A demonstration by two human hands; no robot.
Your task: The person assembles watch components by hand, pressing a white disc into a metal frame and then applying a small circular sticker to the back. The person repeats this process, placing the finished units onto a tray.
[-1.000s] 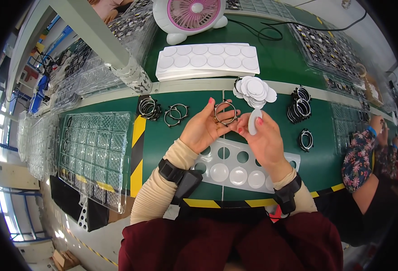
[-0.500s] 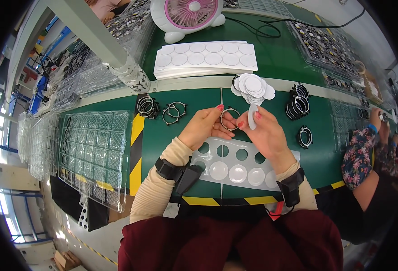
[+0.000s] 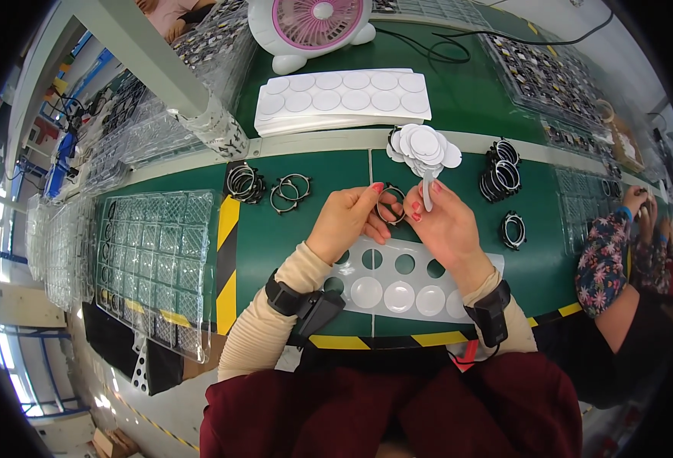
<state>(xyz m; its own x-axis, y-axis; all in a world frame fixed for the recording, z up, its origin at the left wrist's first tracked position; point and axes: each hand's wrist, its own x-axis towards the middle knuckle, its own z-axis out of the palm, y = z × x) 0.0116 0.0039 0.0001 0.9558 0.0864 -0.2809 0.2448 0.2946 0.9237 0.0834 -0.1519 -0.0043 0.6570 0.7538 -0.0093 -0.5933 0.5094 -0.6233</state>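
Observation:
My left hand [image 3: 348, 221] and my right hand [image 3: 443, 221] meet over the green table, both pinching a small dark metal ring [image 3: 391, 204] between the fingertips. My right hand also grips a white stick-like tool [image 3: 426, 191] that points up. Below the hands lies a white sheet [image 3: 405, 286] with round holes and round white discs in it. A loose fan of white round discs [image 3: 424, 146] lies just beyond my right hand.
Piles of dark rings lie at the left [image 3: 245, 183], [image 3: 291, 191] and right [image 3: 502, 174], [image 3: 513, 229]. A stack of white disc sheets [image 3: 344, 95] and a pink fan [image 3: 313, 23] stand behind. Clear cell trays [image 3: 157, 259] sit left. Another person's hands [image 3: 638, 202] work at the right.
My hands have come down and closer to the white sheet, still holding the ring together. The view has shifted slightly.

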